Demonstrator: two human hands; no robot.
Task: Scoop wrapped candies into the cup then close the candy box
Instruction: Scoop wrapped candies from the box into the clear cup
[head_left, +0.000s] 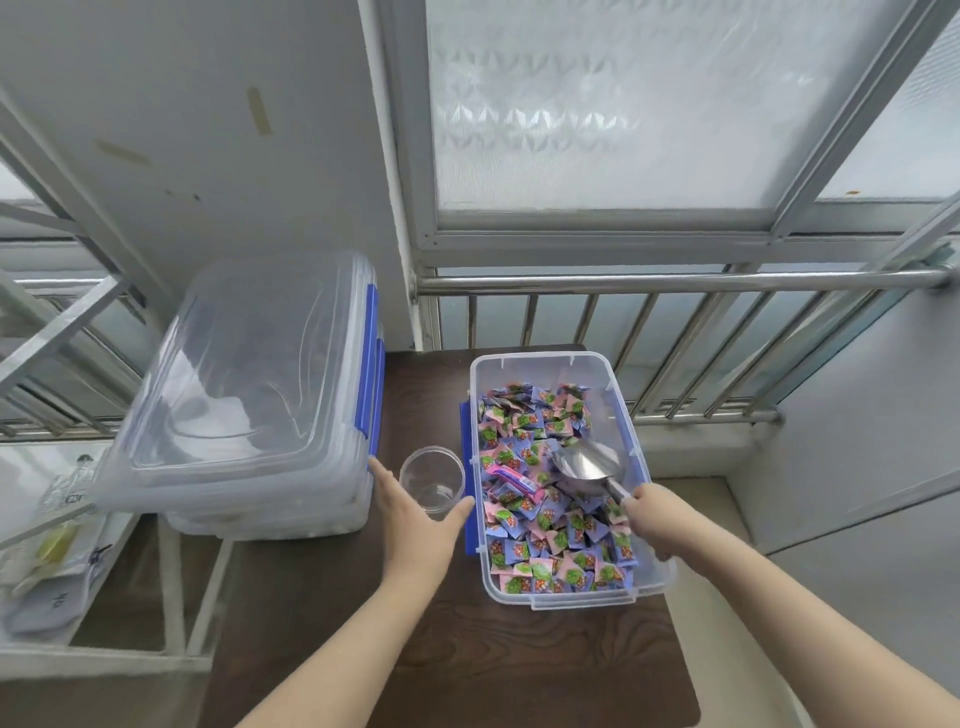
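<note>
A clear candy box (540, 358) with blue latches stands open on the dark table, filled with pink and purple wrapped candies (524, 519). A metal scoop (589, 462) lies over the candies, and my right hand (652, 519) grips its handle at the box's right side. An empty clear plastic cup (432, 480) stands just left of the box. My left hand (415, 519) is open around the cup's near side, thumb and fingers apart; I cannot tell whether it touches the cup.
A stack of closed clear boxes (249, 395) with blue latches stands at the table's left, a clear lid on top. A metal railing (675, 283) and window run behind. A white shelf (78, 545) with bags sits low left. Dark tabletop (467, 649) lies before the box.
</note>
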